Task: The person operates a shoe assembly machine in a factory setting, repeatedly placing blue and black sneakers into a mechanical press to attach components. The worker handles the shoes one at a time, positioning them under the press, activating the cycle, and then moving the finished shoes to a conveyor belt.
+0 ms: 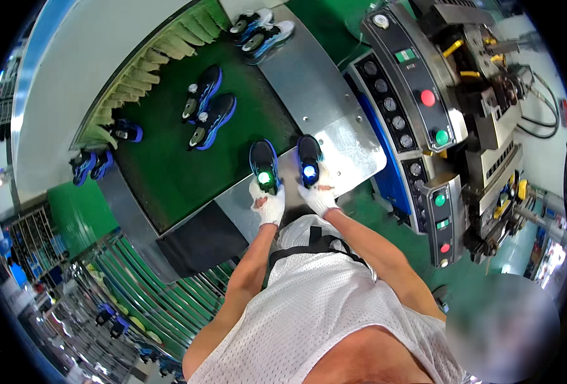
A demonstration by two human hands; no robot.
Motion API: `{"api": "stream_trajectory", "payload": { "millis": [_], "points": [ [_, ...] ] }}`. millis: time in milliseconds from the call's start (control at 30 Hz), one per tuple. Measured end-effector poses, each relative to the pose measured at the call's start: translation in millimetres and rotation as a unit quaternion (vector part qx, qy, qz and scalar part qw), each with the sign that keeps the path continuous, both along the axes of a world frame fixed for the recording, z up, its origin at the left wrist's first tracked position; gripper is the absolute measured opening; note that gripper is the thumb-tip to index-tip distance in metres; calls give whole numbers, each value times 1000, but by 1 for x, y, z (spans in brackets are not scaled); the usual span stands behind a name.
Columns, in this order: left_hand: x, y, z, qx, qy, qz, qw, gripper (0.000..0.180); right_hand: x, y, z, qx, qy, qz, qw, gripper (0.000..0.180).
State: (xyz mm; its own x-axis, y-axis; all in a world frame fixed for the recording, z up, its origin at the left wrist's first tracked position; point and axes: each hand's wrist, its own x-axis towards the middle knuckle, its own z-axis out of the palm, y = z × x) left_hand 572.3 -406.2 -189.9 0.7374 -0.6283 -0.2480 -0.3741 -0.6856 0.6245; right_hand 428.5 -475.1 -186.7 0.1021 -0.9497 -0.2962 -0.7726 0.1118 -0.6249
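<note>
A curved pale hood [66, 96] with a ragged, bristly fringe [152, 59] borders the smooth metal counter [350, 144], which frames a flat green belt [168, 137] bearing black-and-blue shoes [213, 121]. At the counter's near side, the left hand [270, 206] and right hand [322, 198], in white knit gloves, have fingers clamped on the heels of a left shoe [262, 153] and right shoe [309, 151], each rounded, dark and topped with a glowing light.

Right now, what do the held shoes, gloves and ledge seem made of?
Shoes: perhaps fabric or synthetic, dull black; texture too small to tell.
Gloves: probably knitted fabric, matte white, softly creased.
Ledge: likely bare metal, satin grey with bright glare.
</note>
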Motion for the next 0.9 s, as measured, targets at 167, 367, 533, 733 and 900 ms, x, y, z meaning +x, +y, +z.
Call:
{"api": "stream_trajectory", "payload": {
  "millis": [167, 367, 533, 733, 900],
  "points": [
    [26, -30, 14, 19, 95, -53, 994, 78, 15, -28, 18, 100, -43, -107, 988, 84],
    [-23, -94, 44, 96, 164, -314, 930, 57, -80, -40, 133, 232, -231, -318, 889, 61],
    [-153, -83, 91, 16, 212, -541, 814, 60, -192, 80, 154, 145, -241, -534, 797, 43],
    [-289, -23, 188, 151, 106, -755, 629, 104, -240, 228, 226, -60, -293, -790, 536, 33],
    [-376, 68, 232, 99, 136, -895, 412, 99, -230, 361, 252, -242, -278, -874, 316, 35]
  ]
}}
